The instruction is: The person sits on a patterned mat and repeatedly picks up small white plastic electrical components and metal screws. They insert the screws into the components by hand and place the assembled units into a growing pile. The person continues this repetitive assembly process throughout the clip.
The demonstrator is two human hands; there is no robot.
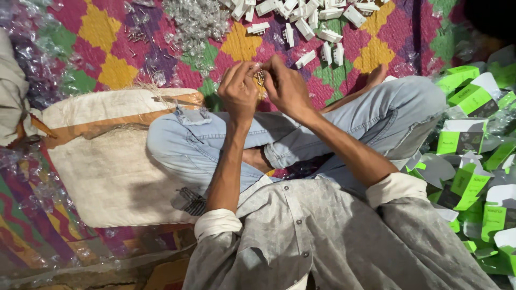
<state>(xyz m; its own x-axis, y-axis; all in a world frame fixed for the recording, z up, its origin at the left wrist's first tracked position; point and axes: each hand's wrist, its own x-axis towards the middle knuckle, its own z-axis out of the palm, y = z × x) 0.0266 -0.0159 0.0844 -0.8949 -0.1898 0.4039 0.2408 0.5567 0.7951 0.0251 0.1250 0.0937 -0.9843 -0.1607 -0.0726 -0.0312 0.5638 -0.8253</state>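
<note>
Seated cross-legged in pale blue jeans [376, 115] on a woven mat of pink, yellow, green and purple diamonds [102, 37], with both hands raised together over the knees, toward the mat's far edge. Left hand [238, 91] curled, fingertips pinched in against a small brownish metallic piece [260, 78] caught between the two hands; right hand [286, 88] clenched likewise on the same piece from the other side, thumb and forefinger closing over it. Too small and too covered by fingers to tell its long axis or which way it points; only a glint of it shows in the gap. By the look of things, work well underway but far from finished: a heap of small white plastic rectangular blocks [312, 21] spread along the mat's far edge, just beyond the hands, apparently the same kind of part, whether done or waiting not clear. Beside that heap, to its left, a pile of small clear plastic bits [196, 24] and a scatter of tiny dark screws or pins [141, 36]. At the mat's right edge, a jumble of green-and-white folded cardboard cartons [473, 139], many lying open and seemingly unfilled, so packing appears largely undone. Under the left knee, a cream woven sack cushion [102, 172]
</note>
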